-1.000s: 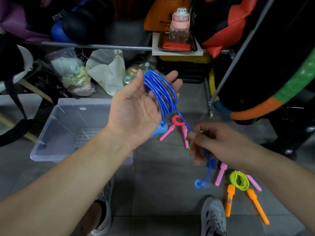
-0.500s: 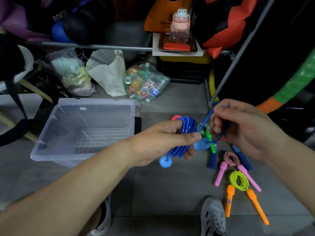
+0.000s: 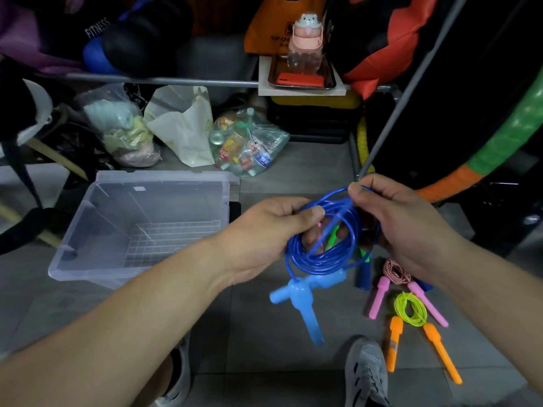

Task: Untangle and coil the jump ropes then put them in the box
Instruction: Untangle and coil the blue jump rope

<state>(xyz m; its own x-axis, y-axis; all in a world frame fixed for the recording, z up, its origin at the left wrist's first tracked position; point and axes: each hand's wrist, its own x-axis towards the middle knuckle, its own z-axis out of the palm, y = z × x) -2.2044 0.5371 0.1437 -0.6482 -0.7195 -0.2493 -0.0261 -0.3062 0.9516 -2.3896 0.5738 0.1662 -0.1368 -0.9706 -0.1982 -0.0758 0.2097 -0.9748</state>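
Observation:
A blue jump rope (image 3: pixel 323 254) hangs as a loose coil between both hands, its two light-blue handles (image 3: pixel 302 301) dangling below. My left hand (image 3: pixel 273 233) grips the coil's left side. My right hand (image 3: pixel 393 224) pinches a strand at the coil's top right. The clear plastic box (image 3: pixel 97 254) stands open on the floor to the left, with nothing inside. On the floor under my right hand lie coiled ropes: one with pink handles (image 3: pixel 379 295), a yellow-green one with orange handles (image 3: pixel 410 309), and a dark blue handle (image 3: pixel 363 274).
Plastic bags (image 3: pixel 249 148) and a paper bag (image 3: pixel 185 127) sit behind the box. A metal rack pole (image 3: pixel 405 95) slants up at the right. My grey shoes (image 3: pixel 367 374) are at the bottom edge. A tray with a bottle (image 3: pixel 305 51) rests on the shelf.
The blue coil has been lowered from my raised left palm and spread into a wider loop. My right hand rose to pinch its top, and both handles now hang below.

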